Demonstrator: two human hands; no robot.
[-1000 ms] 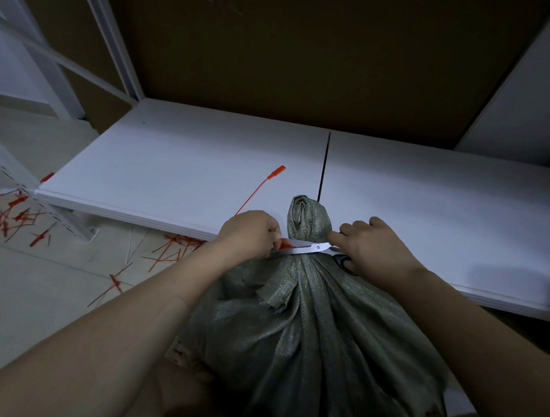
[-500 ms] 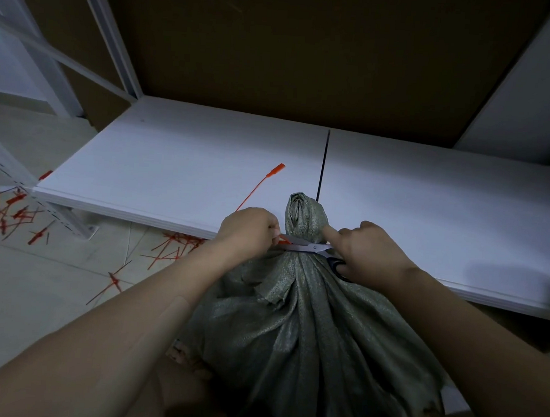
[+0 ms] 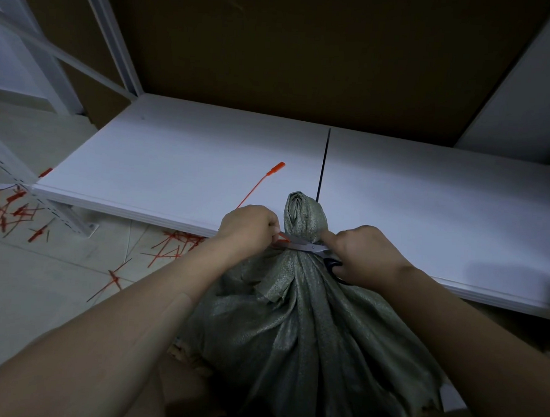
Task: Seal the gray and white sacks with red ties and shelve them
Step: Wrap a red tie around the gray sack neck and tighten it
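A gray woven sack [image 3: 308, 323] stands in front of the low white shelf [image 3: 427, 217], its gathered neck bunched into a knob. A red tie [image 3: 262, 181] is cinched around the neck; its long tail slants up-left over the shelf, ending in a flat tab. My left hand [image 3: 250, 227] is fisted on the tie at the left of the neck. My right hand [image 3: 365, 255] grips scissors [image 3: 306, 246], their silver blades lying across the front of the neck with the tips at the tie by my left hand. No white sack is in view.
Many cut red tie pieces [image 3: 6, 211] litter the tiled floor left of and under the shelf edge. A thin black gap [image 3: 324, 166] splits the shelf boards. White rack uprights [image 3: 25, 51] stand at the left. A brown back panel [image 3: 309, 49] closes the shelf behind.
My right hand has turned and shifted slightly, angling the scissors so the blades reach further left toward the tie. My left hand and the sack stay where they were.
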